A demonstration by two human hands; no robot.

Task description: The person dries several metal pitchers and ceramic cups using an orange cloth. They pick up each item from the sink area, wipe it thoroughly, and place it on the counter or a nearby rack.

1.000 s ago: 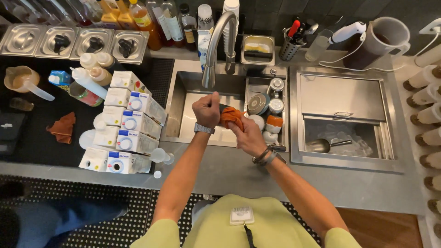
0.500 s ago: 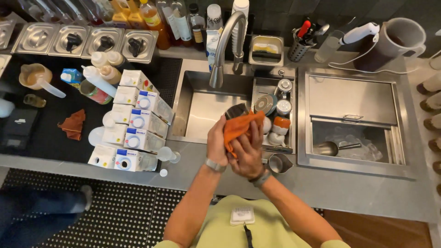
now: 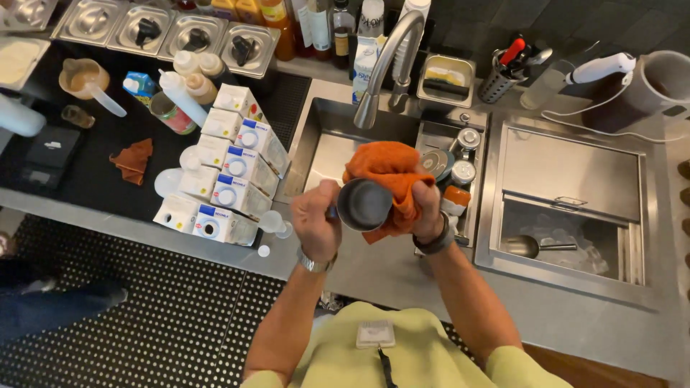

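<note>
My left hand point(image 3: 315, 221) grips a small steel cup point(image 3: 365, 205) by its side, with its round base turned toward the camera. Around the cup's far side is an orange cloth point(image 3: 384, 167), and my right hand point(image 3: 425, 208) is closed on that cloth. Both hands hover above the near edge of the steel sink point(image 3: 332, 144), just below the curved tap point(image 3: 388, 54).
Several white and blue cartons point(image 3: 230, 176) lie left of the sink. A second orange cloth point(image 3: 131, 161) lies on the black mat. Small steel lids and jars point(image 3: 460, 162) fill a well right of the sink. An ice bin with a scoop point(image 3: 535, 246) sits at right.
My hands have lifted up and toward me from the sink. The cup now shows its base, with the cloth wrapped around it.
</note>
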